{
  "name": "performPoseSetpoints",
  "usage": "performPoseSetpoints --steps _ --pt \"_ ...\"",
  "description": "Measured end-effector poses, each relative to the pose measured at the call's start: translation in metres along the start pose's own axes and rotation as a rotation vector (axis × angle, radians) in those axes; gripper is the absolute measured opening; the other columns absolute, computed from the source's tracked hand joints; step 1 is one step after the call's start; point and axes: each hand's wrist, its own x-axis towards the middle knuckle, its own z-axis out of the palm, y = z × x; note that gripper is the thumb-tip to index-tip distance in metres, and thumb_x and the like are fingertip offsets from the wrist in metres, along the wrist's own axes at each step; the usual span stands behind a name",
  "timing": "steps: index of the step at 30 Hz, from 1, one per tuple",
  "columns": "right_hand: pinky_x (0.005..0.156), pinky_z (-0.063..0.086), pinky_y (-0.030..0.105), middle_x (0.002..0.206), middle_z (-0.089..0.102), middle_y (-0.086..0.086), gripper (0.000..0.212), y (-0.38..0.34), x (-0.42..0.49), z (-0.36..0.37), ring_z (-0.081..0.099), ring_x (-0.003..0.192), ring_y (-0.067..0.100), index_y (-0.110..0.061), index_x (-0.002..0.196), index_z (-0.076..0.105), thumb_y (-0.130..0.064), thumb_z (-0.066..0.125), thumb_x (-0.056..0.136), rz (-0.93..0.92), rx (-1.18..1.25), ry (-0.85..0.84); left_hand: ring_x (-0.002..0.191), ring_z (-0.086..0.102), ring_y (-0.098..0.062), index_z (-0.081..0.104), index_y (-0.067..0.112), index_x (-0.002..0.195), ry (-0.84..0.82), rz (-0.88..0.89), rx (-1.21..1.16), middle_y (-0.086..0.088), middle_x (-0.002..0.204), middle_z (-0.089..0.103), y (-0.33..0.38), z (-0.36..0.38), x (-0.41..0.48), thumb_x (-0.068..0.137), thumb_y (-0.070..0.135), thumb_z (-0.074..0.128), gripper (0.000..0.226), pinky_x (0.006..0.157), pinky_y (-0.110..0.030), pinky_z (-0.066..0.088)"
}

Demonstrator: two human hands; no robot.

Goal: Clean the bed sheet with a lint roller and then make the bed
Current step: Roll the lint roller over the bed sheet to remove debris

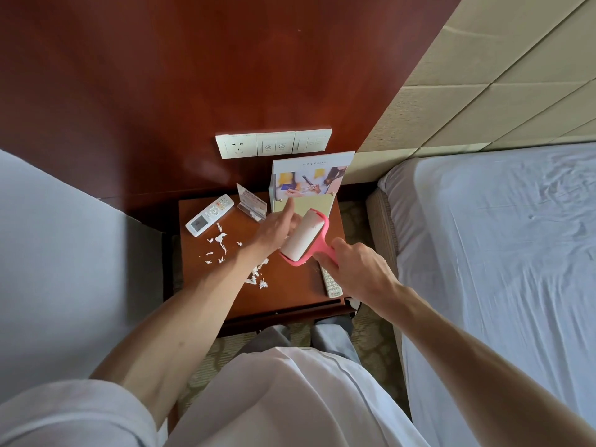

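Here: lint roller (303, 235) over the nightstand (290, 295)

My right hand (358, 269) grips the roller's pink handle. My left hand (274, 229) touches the roll, forefinger straight; whether it pinches paper, I cannot tell. Below lie paper scraps (221, 240), a white remote (209, 214) and a brochure (309, 179). The bed sheet (500, 237) is on my right.

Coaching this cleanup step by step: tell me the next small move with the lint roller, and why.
Probably peel the worn layer off the roll with the left hand, which touches it while the right hand grips the pink handle. White scraps on the nightstand suggest peeling is under way; the bed sheet waits at the right.
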Motion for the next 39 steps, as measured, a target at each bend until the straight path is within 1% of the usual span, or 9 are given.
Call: performPoseSetpoints --steps 3,6,9,13,19,23,29,32,39 --pt "0.042 0.027 0.024 0.066 0.051 -0.004 0.041 -0.002 0.0 0.001 0.051 0.053 0.019 -0.017 0.091 0.046 -0.057 0.043 0.101 -0.022 0.009 0.009 0.092 0.068 -0.027 0.056 -0.003 0.128 0.082 0.126 0.165 -0.012 0.095 0.067 0.007 0.006 0.002 0.1 0.056 0.053 0.065 0.082 -0.039 0.056" --pt "0.042 0.026 0.025 0.066 0.051 -0.004 0.043 -0.005 0.001 0.0 0.05 0.053 0.02 -0.015 0.093 0.051 -0.056 0.043 0.101 -0.028 0.015 0.015 0.079 0.061 -0.023 0.064 0.001 0.114 0.108 0.046 0.256 -0.002 0.077 0.059 0.008 0.008 -0.002 0.105 0.059 0.027 0.069 0.068 -0.025 0.047" --pt "0.042 0.024 0.022 0.062 0.042 -0.008 0.041 -0.003 -0.001 0.0 0.042 0.049 0.012 -0.016 0.096 0.052 -0.055 0.042 0.103 -0.024 -0.028 -0.018 0.051 0.056 -0.016 0.069 0.003 0.109 0.226 0.22 0.479 -0.001 0.062 0.057 0.0 0.012 -0.005 0.108 0.049 0.03 0.06 0.04 -0.015 0.032" --pt "0.047 0.037 0.027 0.065 0.05 -0.005 0.044 0.005 -0.005 0.002 0.053 0.054 0.019 -0.015 0.093 0.049 -0.057 0.039 0.102 -0.023 -0.033 -0.023 0.06 0.064 -0.026 0.072 0.01 0.078 0.345 0.175 0.591 -0.007 0.065 0.068 -0.014 0.012 -0.011 0.106 0.057 0.032 0.067 0.049 -0.029 0.043" --pt "0.051 0.047 0.033 0.07 0.058 -0.001 0.047 0.012 -0.006 0.0 0.059 0.057 0.021 -0.012 0.1 0.055 -0.057 0.04 0.102 0.009 -0.028 -0.021 0.072 0.067 -0.014 0.068 0.005 0.095 0.055 0.052 0.013 -0.011 0.086 0.072 0.0 0.015 -0.009 0.108 0.054 0.026 0.066 0.065 -0.024 0.046" --pt "0.049 0.04 0.03 0.066 0.053 -0.003 0.043 0.008 -0.008 0.001 0.056 0.056 0.023 -0.015 0.091 0.049 -0.056 0.041 0.102 0.004 0.006 -0.01 0.085 0.07 -0.025 0.056 0.007 0.132 -0.009 0.123 0.08 -0.02 0.107 0.068 0.002 0.022 -0.012 0.108 0.05 0.029 0.056 0.067 -0.03 0.056" --pt "0.045 0.031 0.027 0.063 0.047 -0.005 0.042 0.001 -0.009 0.001 0.046 0.049 0.016 -0.016 0.089 0.046 -0.055 0.043 0.102 -0.002 -0.003 0.009 0.061 0.064 -0.019 0.067 0.006 0.098 0.102 0.103 0.342 -0.006 0.072 0.065 -0.006 0.015 -0.009 0.104 0.064 0.021 0.074 0.05 -0.022 0.041" --pt "0.047 0.044 0.031 0.067 0.054 -0.002 0.045 0.004 -0.012 0.003 0.055 0.053 0.02 -0.015 0.092 0.05 -0.058 0.04 0.101 -0.015 -0.003 0.014 0.053 0.064 -0.018 0.061 0.011 0.062 0.248 0.117 0.398 -0.006 0.059 0.066 -0.024 0.005 -0.008 0.106 0.059 0.028 0.072 0.051 -0.025 0.043" --pt "0.051 0.054 0.041 0.068 0.06 0.002 0.046 0.017 -0.008 0.002 0.06 0.055 0.023 -0.016 0.088 0.05 -0.059 0.04 0.1 0.032 0.069 0.018 0.067 0.062 -0.015 0.067 0.011 0.095 -0.107 -0.01 -0.111 -0.005 0.077 0.066 -0.017 -0.002 -0.014 0.103 0.063 0.027 0.066 0.057 -0.028 0.054"
